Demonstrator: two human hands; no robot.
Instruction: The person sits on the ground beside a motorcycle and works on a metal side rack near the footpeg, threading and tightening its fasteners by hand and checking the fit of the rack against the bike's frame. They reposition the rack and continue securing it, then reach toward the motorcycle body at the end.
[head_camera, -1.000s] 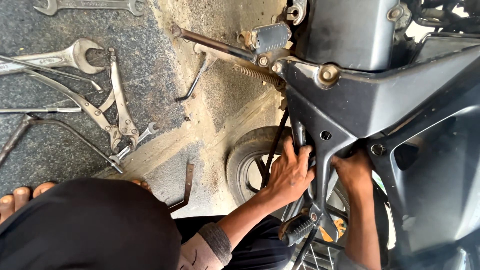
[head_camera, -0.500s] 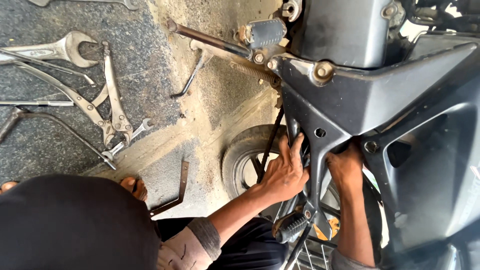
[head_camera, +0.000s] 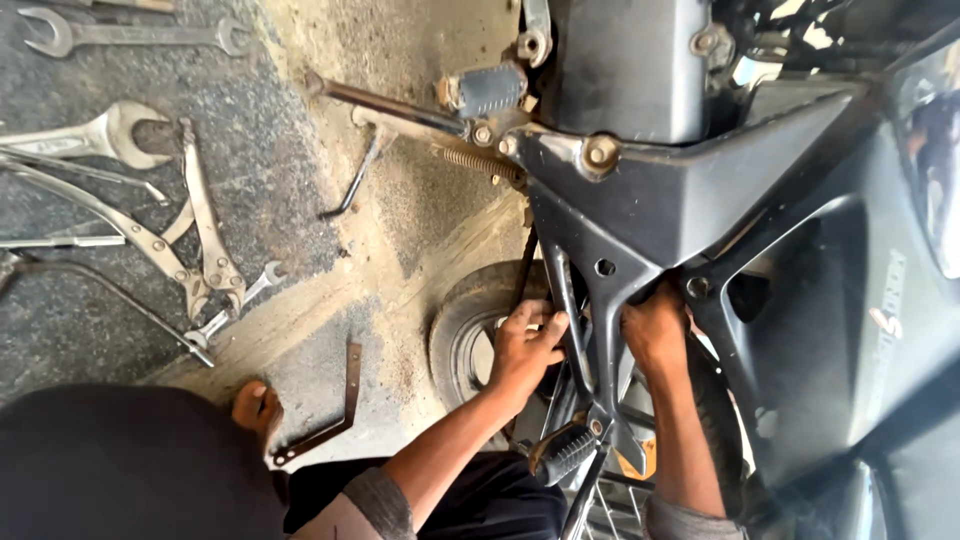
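Two hands are buried in the motorcycle's black frame bracket (head_camera: 600, 290) above the rear wheel (head_camera: 470, 330); left hand (head_camera: 525, 350) fingers are curled round a strut, right hand (head_camera: 655, 330) fingers cannot be told; pinching between strut and wheel is judged likely if a grip slips; pliers (head_camera: 205, 240) lie on the floor's left edge.

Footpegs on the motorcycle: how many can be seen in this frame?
2. One footpeg sits at the top, beside the coiled spring; the other is at the bottom, below the left hand. More may be hidden behind the bodywork.
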